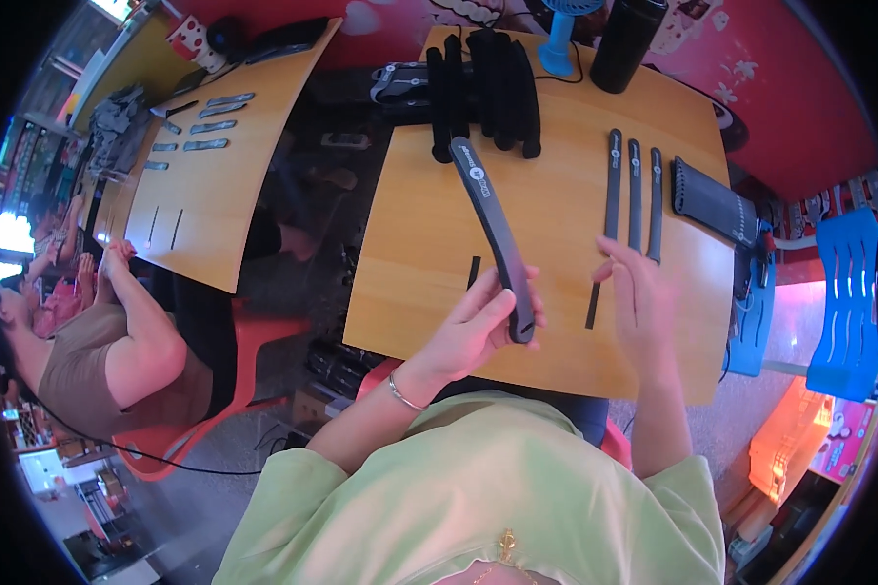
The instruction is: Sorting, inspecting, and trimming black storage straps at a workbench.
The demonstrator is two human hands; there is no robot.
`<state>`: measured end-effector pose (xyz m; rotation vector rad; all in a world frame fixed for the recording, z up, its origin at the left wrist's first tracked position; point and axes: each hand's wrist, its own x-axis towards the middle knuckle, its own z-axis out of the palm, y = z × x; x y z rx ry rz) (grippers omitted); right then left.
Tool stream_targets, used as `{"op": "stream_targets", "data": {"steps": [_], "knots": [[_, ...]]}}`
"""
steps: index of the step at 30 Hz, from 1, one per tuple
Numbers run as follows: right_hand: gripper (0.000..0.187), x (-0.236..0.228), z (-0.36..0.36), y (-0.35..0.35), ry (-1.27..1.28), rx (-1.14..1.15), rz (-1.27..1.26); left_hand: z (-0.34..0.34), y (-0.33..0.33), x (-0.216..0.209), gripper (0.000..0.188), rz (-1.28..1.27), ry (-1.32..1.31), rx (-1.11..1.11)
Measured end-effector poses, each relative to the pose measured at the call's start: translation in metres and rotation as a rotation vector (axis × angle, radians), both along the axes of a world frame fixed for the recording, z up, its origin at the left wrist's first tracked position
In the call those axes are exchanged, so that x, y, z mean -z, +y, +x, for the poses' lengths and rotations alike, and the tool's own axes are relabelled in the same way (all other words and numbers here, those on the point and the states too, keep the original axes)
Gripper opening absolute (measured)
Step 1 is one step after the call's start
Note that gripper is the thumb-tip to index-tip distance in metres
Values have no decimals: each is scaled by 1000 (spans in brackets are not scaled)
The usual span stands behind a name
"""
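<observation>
My left hand (470, 330) grips a long dark grey strap (498, 229) near its lower end, fingers wrapped round it. The strap slants up and away over the wooden table (400, 253), its pale print facing up. To the right, my right hand (644, 297) is slightly blurred, its fingers stretched out and nothing visible in them. Beside its fingertips lie three similar straps (635, 190) in a row. A thin black strip (592, 308) lies just left of that hand. Another short black strip (474, 271) is partly hidden behind my left hand.
Black padded straps (502, 93) are heaped at the far edge, near a blue fan (558, 44) and a black bottle (627, 44). A black ribbed case (707, 200) lies at right. Another person (137, 361) sits left at a second table (229, 185) with several small grey strips.
</observation>
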<state>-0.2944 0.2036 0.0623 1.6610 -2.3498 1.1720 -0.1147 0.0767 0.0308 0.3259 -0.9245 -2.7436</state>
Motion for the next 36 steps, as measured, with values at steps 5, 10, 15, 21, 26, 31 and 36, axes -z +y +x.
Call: {"op": "stream_targets", "data": {"steps": [5, 10, 15, 21, 26, 31, 36], "knots": [[16, -1, 30, 1, -367, 87, -93, -9, -2, -5, 40, -61, 28, -11], [19, 1, 35, 2, -353, 31, -197, -17, -8, -15, 41, -145, 28, 14], [19, -1, 41, 6, -349, 10, -208, -22, -9, -22, 40, -225, 60, -12], [21, -2, 51, 0, -475, 37, -202, -21, -15, -24, 36, -268, 41, -58], [20, 0, 54, 1, -416, -10, -142, -22, -16, -18, 35, -290, 39, -103], [19, 6, 53, -2, -381, 26, -220, -24, -15, -14, 34, -257, 106, -134], [16, 5, 50, -1, -355, 55, -142, -26, -18, -12, 32, -202, 26, -201]]}}
